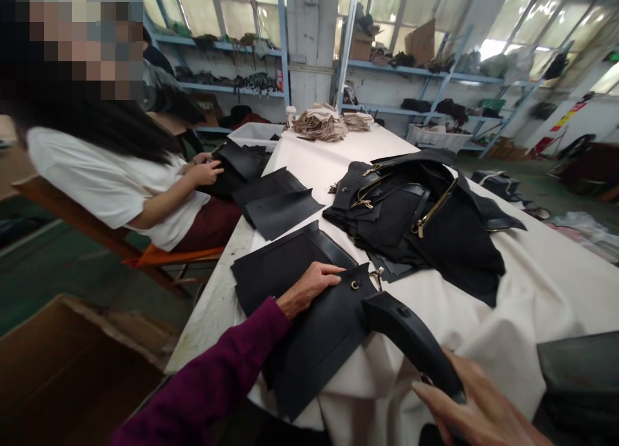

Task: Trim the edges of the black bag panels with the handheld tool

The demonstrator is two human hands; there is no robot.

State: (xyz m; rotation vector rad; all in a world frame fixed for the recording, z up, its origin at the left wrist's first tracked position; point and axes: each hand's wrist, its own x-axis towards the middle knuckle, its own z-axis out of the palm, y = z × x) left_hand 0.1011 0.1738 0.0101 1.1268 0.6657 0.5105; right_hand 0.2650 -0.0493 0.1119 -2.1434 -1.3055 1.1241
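A black leather bag panel (322, 339) with a gold ring and a zipper end lies at the table's near edge. My left hand (312, 288) grips its upper edge, thumb and forefinger together, the other fingers partly hidden. My right hand (476, 394) is closed around the handle of a black curved handheld tool (413, 333). The tool's wide end is beside the panel's right edge, close to the gold zipper pull (376, 276); I cannot tell whether they touch. Another black panel (275, 272) lies partly under my left hand.
A heap of black zippered pieces (425, 220) covers the table's middle. More black panels (275, 204) lie towards a seated co-worker (126, 182) on the left, who handles black material. Beige stacks (322, 122) stand at the far end. A cardboard box (62, 375) sits lower left.
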